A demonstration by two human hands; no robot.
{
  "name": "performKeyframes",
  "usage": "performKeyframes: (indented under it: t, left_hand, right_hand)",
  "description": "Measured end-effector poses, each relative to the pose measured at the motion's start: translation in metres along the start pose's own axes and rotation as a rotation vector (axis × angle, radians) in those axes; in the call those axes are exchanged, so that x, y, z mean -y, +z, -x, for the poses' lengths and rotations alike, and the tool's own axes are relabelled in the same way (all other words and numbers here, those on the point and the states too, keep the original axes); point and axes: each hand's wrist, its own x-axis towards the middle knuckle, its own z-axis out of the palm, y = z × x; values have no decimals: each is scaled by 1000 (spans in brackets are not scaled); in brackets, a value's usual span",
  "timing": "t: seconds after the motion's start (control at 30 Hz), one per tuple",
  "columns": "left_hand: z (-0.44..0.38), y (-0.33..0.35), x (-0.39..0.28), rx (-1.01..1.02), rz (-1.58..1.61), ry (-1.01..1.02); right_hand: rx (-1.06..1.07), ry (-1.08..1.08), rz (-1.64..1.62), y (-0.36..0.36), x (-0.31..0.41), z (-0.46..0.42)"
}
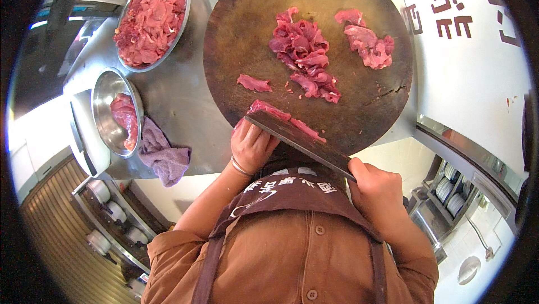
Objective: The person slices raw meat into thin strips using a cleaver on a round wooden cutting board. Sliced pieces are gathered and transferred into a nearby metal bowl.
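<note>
My right hand (374,184) grips the handle of a cleaver (294,137), whose broad blade slants up to the left over the near edge of a round wooden chopping block (240,21). Under and beside the blade lies a strip of raw red meat (269,109). My left hand (252,144), with a bangle at the wrist, presses on the meat's near end, fingers curled against the blade; the fingertips are partly hidden. Farther in sits a heap of sliced meat (303,47). A single slice (254,83) rests left of it, and a smaller paler pile (368,42) to the right.
On the steel table (181,93) stand a large metal bowl (185,17) heaped with meat and a smaller bowl (105,112) holding one piece. A purple cloth (164,152) hangs over the table's near edge. Pots (99,190) occupy a lower shelf at left; stacked plates (444,188) are at right.
</note>
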Motion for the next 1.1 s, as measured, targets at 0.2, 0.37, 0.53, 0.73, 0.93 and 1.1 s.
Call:
performKeyframes:
  t: [0.2, 0.37, 0.53, 0.73, 0.93, 1.1]
  left_hand:
    - [9, 7, -4, 11, -53, -64]
    - [9, 8, -1, -4, -76, -79]
    - [5, 9, -1, -51, -60, -80]
    - [8, 11, 1, -51, -75, -78]
    - [7, 10, 0, -73, -94, -113]
    - [8, 12, 5, -77, -57, -75]
  right_hand:
    - [68, 14, 52, -4, -4, -3]
    - [94, -30, 51, -4, -3, -19]
    - [69, -106, 0, 14, 6, -51]
    - [186, -10, 36, 0, -2, -31]
    - [39, -117, -33, 26, 16, -65]
    - [103, -81, -24, 17, 11, -55]
